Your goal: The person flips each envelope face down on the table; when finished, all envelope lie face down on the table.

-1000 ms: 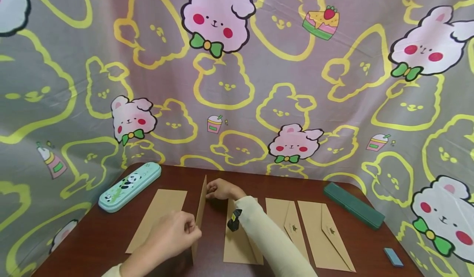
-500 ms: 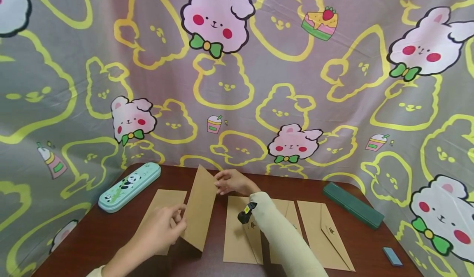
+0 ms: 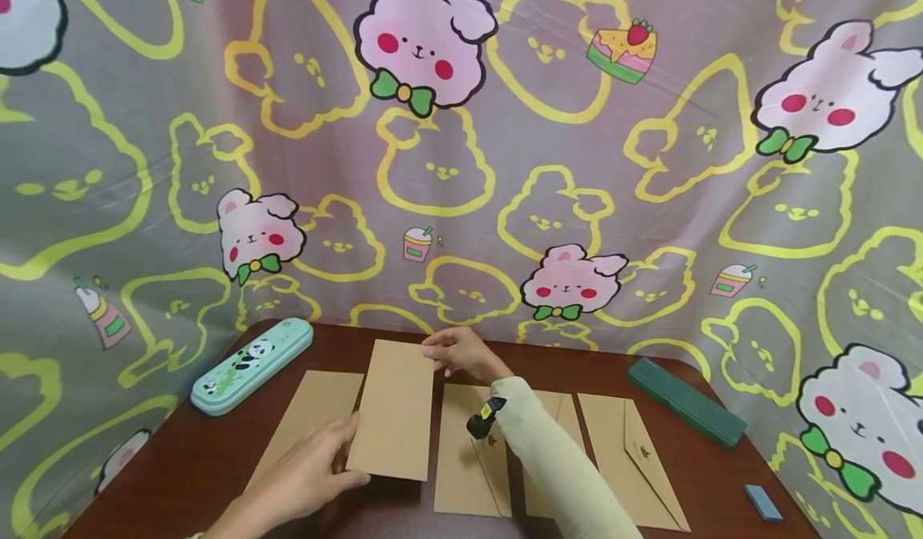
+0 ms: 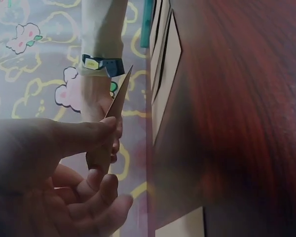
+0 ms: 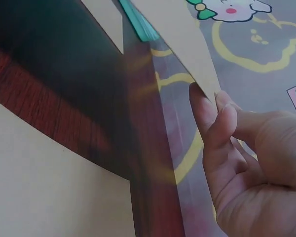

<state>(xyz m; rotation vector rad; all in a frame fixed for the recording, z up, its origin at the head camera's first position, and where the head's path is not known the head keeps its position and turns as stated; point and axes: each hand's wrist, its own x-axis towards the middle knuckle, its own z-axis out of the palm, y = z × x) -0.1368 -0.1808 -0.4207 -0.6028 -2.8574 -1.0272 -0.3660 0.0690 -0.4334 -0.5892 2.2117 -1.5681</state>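
Both hands hold a plain brown kraft envelope (image 3: 395, 411) over the dark wooden table, its flat unmarked face turned up to the head view. My left hand (image 3: 306, 471) pinches its near left edge; in the left wrist view, the thumb (image 4: 89, 137) lies on one side and fingers on the other. At the far right corner, my right hand (image 3: 465, 352) pinches the envelope between thumb and fingers, as the right wrist view also shows. One envelope (image 3: 299, 411) lies flat to the left, partly covered by the left hand. To the right lie three flap-side-up envelopes (image 3: 642, 467), the middle one partly behind the right sleeve.
A mint pencil case (image 3: 252, 367) with a panda stands at the back left. At the right are a dark green case (image 3: 685, 401) and a small blue block (image 3: 763, 503). A patterned curtain (image 3: 461, 162) hangs behind the table, and the right wrist wears a black strap device (image 3: 485, 417).
The held envelope has turned from standing edge-on to lying face up toward the head view. My right hand has shifted right with its corner, and my left hand has moved slightly left and down.
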